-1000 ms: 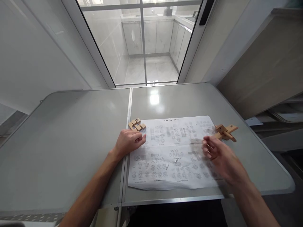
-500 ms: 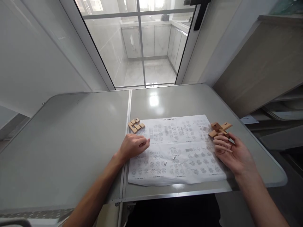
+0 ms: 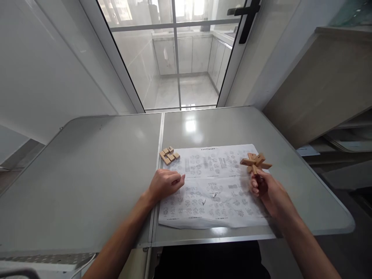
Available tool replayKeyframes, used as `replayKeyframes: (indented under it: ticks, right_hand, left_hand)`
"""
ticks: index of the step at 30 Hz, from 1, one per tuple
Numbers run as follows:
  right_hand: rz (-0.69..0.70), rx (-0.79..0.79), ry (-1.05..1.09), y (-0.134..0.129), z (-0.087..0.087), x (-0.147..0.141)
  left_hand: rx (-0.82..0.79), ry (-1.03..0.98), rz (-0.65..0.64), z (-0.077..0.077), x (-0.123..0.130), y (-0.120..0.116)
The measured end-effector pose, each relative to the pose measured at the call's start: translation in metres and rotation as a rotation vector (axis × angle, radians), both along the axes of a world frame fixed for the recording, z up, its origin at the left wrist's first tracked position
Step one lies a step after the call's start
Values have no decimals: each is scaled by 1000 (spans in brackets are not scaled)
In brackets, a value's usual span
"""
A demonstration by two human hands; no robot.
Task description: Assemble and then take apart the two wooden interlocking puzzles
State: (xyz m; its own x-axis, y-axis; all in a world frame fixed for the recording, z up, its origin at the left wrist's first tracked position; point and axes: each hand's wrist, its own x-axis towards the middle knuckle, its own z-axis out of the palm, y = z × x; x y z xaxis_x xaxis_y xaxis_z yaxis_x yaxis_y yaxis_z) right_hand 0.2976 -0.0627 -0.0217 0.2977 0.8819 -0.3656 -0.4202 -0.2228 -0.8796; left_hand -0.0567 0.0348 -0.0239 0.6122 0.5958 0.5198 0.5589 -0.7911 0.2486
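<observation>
With its fingers closed, my right hand (image 3: 266, 190) grips one end of a wooden interlocking puzzle (image 3: 255, 161), a star-like cluster of crossed pieces with dark numbers on some faces. The puzzle is held over the right edge of the printed sheet (image 3: 203, 180). My left hand (image 3: 167, 184) rests in a loose fist on the sheet's left side; its inner fingers are hidden, and I see nothing in them. Just beyond it lies a flat group of small wooden blocks (image 3: 169, 155) at the sheet's upper left corner.
The sheet lies on a grey folding table (image 3: 116, 174), with a metal seam running left of it. Two small torn scraps (image 3: 214, 195) are on the paper. A glazed door (image 3: 180, 58) stands beyond the far edge, and a shelf unit (image 3: 322, 85) is at the right.
My right hand has turned over and moved left with the puzzle, which now shows a different side. The left hand has stayed in place, and the view has shifted slightly.
</observation>
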Motion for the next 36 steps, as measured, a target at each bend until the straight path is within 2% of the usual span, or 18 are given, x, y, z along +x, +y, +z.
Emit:
replayKeyframes:
  ticks: [4, 7, 10, 14, 20, 24, 32, 36]
  right_hand:
    - [116, -50, -137, -8, 6, -33]
    - [298, -15, -244, -14, 12, -58]
    - [460, 58, -399, -20, 14, -77]
    - [572, 175, -513, -23, 15, -97]
    - [713, 327, -525, -25, 8, -111]
    - [728, 334, -489, -27, 4, -111]
    - [658, 287, -519, -28, 1, -115]
    - [610, 193, -375, -29, -3, -115]
  left_hand:
    - [-9, -16, -16, 1, 0, 0]
    - [-50, -34, -39, 6, 1, -3]
    - [-275, -161, -90, 14, 5, -9]
    - [-517, -336, -219, 19, 15, -14]
    - [-760, -308, -429, 17, 22, -19]
    - [-833, -259, -480, 20, 24, -24]
    - [-917, -224, -404, 22, 26, -27]
    - [-926, -197, -378, 24, 24, -26]
